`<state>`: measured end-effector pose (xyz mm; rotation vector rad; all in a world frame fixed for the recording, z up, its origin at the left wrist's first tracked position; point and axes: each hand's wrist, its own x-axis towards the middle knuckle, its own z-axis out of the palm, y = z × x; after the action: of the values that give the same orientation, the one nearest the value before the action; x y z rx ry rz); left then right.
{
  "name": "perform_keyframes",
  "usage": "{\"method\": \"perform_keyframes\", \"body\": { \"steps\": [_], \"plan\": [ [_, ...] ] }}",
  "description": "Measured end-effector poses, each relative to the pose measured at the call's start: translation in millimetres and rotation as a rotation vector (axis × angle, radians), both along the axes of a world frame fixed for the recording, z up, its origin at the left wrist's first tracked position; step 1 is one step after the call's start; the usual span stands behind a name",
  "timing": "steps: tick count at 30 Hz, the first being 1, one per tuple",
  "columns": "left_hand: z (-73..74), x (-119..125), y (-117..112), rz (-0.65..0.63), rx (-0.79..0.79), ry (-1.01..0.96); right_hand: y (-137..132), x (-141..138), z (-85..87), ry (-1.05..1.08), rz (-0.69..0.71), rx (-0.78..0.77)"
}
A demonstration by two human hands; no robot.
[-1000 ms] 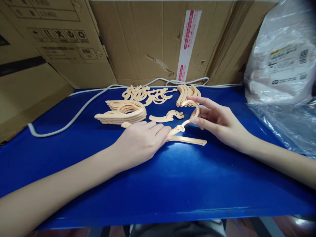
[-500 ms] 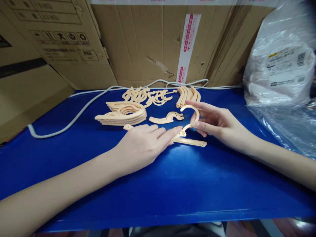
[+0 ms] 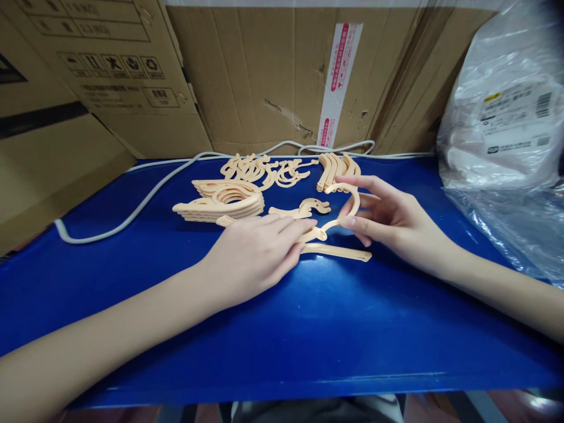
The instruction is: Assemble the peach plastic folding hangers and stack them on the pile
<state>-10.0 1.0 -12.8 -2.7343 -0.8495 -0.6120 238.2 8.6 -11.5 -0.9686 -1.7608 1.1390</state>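
Note:
My right hand [image 3: 388,220] pinches a beige curved hook piece [image 3: 353,202] between thumb and fingers. The hook's lower end meets the end of a beige hanger arm [image 3: 315,235]. My left hand [image 3: 258,252] lies over that arm, fingers closed on it, and covers most of it. A straight beige strip [image 3: 339,252] sticks out from under the left hand along the table. Just behind the hands lies another beige hanger part with a curved end [image 3: 312,205]. Whether the hook and arm are locked together, I cannot tell.
A stack of folded beige hangers [image 3: 220,202] stands at the left. Behind are loose hook pieces [image 3: 251,169] and curved arm pieces [image 3: 338,170]. A white cable [image 3: 150,200] crosses the blue table [image 3: 282,341]. Cardboard boxes [image 3: 247,76] and a plastic bag [image 3: 497,111] border it.
My left fingers have drawn back slightly to the left, and the joint end of the arm has turned a little. The right hand still holds the hook.

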Motion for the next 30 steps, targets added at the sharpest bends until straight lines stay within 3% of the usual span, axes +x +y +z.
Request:
{"method": "perform_keyframes", "body": {
  "steps": [10, 18, 23, 30],
  "plan": [
    [10.3, 2, -7, 0.086, -0.550, -0.220, -13, -7, -1.7, -0.178, 0.013, 0.200],
    [16.8, 3, 3, 0.119, -0.949, -0.483, -4, -1, -12.3, -0.740, 0.106, 0.700],
    [14.2, 4, 9, 0.175, -1.212, -0.607, -3, -1, -12.9, -0.870, 0.091, 0.761],
    [3.0, 1, 16, 0.131, -1.327, -0.731, -1, 0, -15.9, -0.864, 0.065, 0.737]
  ]
}}
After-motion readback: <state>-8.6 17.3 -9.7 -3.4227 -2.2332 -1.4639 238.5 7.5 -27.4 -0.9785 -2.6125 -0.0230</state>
